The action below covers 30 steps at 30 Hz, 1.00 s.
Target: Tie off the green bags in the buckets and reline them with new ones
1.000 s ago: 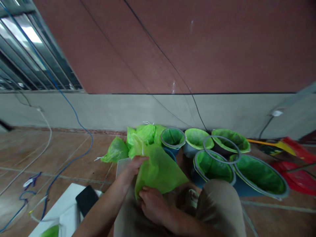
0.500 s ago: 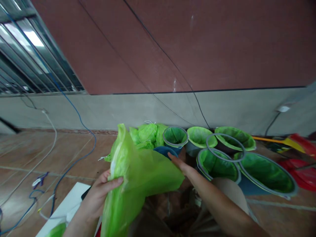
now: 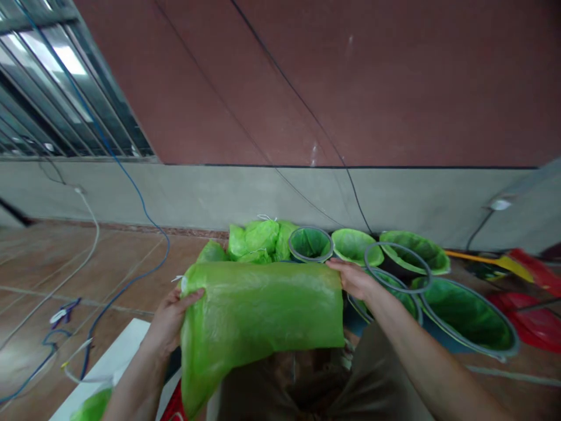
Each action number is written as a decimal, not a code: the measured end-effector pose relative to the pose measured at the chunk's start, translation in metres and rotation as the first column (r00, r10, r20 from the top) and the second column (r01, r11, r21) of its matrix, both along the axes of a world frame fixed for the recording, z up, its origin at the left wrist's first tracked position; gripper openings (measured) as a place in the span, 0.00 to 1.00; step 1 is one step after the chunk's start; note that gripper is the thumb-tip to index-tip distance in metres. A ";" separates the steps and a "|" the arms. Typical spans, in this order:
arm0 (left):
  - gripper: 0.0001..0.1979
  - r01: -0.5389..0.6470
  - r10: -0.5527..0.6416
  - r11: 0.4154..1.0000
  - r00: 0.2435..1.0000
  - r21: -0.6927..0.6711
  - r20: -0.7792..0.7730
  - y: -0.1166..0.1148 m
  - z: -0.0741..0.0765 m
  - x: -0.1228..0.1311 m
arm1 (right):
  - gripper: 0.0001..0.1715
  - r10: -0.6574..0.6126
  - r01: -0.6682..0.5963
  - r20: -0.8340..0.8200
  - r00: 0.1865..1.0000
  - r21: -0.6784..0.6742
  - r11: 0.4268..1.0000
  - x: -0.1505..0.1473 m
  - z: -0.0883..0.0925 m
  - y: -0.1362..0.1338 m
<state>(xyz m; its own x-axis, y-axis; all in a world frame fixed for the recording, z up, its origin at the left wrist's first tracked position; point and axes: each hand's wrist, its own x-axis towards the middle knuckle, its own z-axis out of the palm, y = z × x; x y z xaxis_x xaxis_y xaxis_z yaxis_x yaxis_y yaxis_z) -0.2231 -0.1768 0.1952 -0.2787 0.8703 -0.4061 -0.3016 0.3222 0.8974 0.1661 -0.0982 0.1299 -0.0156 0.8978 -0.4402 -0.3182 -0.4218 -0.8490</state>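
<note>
A green garbage bag (image 3: 263, 310) is stretched sideways in front of me, its lower left part hanging down. My left hand (image 3: 175, 316) is closed on its left edge, with the thumb on the front and the other fingers behind. At the upper right corner, my right hand (image 3: 350, 278) grips the bag's edge; part of its fingers is hidden by the plastic. Just beyond the bag stand several bins, among them a grey-rimmed bin (image 3: 311, 260) with a green liner.
Tied green bags (image 3: 263, 237) lie against the wall. A loose grey ring (image 3: 397, 245) rests across lined bins at the right, near a red dustpan (image 3: 528, 318). A blue cable (image 3: 135, 280) crosses the tiled floor; a white board (image 3: 105, 371) lies at lower left.
My right hand has moved up and taken hold of the bag's right end. The bag, earlier bunched and drooping, is now pulled flat between both hands, covering the blue bin behind it.
</note>
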 end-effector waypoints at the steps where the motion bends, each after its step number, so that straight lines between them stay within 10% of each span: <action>1: 0.16 -0.007 0.007 1.000 1.000 0.012 0.003 0.004 -0.003 0.003 | 0.17 -0.038 0.038 0.009 0.999 0.006 0.999 0.004 0.009 -0.001; 5: 0.16 -0.037 0.036 0.997 0.999 0.066 0.019 0.016 -0.007 0.014 | 0.39 -0.028 0.022 0.038 0.999 0.142 0.990 0.014 0.033 -0.007; 12: 0.21 -0.096 0.098 0.970 0.995 0.226 0.000 0.031 0.009 0.014 | 0.31 -0.023 -0.058 0.225 0.974 0.345 0.937 0.042 0.037 -0.005; 18: 0.47 0.175 -0.078 0.919 0.959 0.352 -0.273 0.030 0.023 0.002 | 0.36 0.080 -0.252 0.428 0.900 0.361 0.898 0.056 0.038 -0.010; 21: 0.38 0.433 -0.221 0.858 0.796 0.276 -0.563 0.034 0.026 -0.009 | 0.38 0.043 -0.400 0.717 0.696 0.338 0.852 0.058 0.034 -0.008; 26: 0.22 0.565 -0.123 0.825 0.178 -0.001 -0.976 0.048 0.021 -0.021 | 0.16 -0.142 -0.544 0.987 0.078 0.162 0.823 0.053 0.028 -0.005; 28: 0.18 0.560 -0.051 0.828 0.029 -0.026 -0.998 0.054 0.018 -0.024 | 0.10 -0.144 -0.571 0.987 0.077 0.162 0.805 0.052 0.028 -0.005; 30: 0.14 0.525 0.036 0.849 0.047 0.056 -0.998 0.059 0.013 -0.029 | 0.08 -0.167 -0.552 0.947 0.275 0.297 0.779 0.053 0.029 -0.005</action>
